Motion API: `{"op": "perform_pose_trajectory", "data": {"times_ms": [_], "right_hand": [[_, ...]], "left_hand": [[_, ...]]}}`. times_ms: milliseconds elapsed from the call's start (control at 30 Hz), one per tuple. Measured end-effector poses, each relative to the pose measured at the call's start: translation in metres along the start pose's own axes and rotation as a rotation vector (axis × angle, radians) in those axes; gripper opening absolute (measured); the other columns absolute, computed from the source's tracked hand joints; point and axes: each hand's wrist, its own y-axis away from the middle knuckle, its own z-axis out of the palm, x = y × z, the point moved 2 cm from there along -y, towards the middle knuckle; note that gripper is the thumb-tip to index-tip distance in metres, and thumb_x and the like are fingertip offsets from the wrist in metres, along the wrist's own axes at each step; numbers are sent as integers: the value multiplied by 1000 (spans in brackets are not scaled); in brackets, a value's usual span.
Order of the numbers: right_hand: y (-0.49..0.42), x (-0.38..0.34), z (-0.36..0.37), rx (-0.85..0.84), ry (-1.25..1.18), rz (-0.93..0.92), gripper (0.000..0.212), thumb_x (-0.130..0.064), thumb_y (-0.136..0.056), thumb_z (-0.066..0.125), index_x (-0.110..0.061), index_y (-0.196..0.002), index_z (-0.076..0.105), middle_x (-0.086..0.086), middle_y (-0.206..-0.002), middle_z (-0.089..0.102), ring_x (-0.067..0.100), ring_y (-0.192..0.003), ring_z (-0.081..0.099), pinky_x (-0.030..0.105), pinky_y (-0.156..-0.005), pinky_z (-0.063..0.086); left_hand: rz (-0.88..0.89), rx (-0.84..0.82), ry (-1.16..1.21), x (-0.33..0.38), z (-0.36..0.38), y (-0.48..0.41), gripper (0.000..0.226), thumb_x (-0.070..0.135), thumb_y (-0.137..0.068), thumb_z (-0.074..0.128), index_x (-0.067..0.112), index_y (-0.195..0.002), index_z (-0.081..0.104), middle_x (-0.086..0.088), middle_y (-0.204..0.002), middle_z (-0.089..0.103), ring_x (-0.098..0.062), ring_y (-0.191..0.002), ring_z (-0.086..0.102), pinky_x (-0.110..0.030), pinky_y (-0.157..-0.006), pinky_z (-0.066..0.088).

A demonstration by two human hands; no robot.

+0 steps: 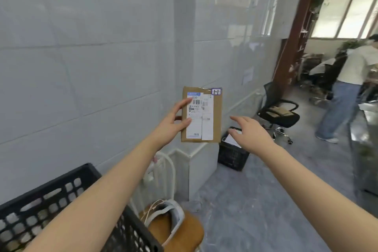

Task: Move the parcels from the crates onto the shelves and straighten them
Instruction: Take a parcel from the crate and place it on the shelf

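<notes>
— Where's the parcel [217, 120]?
— Centre frame, upright; the left hand [170, 124] pinches its 9 o'clock edge. Label reads "530"; the rest seems too blurred.
— Right hand [252, 135]?
— At 4 o'clock, fingers [238, 119] spread, apart.

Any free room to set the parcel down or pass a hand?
Bare grey floor lies between the wooden stool, far crate and office chair. Open air separates the parcel in the left hand from the right hand. Crowded: headset on the stool, cardboard on the chair seat.
</notes>
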Motion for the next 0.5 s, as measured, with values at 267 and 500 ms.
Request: {"op": "perform_pose_trajectory", "data": {"times_ms": [267,500], "right_hand": [[9,195,-70,116,57,366,60,-43,-96,51,-26,-151,33,5,-148,44,27,-137,37,38,-107,35],[-12,339,-119,194,110,622,66,-46,-95,52,-26,-153,28,3,-154,36,26,-140,34,38,-111,34]], "left_hand": [[113,-325,138,20,205,-140,60,16,-100,59,66,-125,41,33,-132,43,-15,-118,55,-36,-99,53],[196,-575,190,18,348,-266,65,15,-98,62,68,-126,40,38,-128,44,-3,-112,54,-32,-95,54]]}}
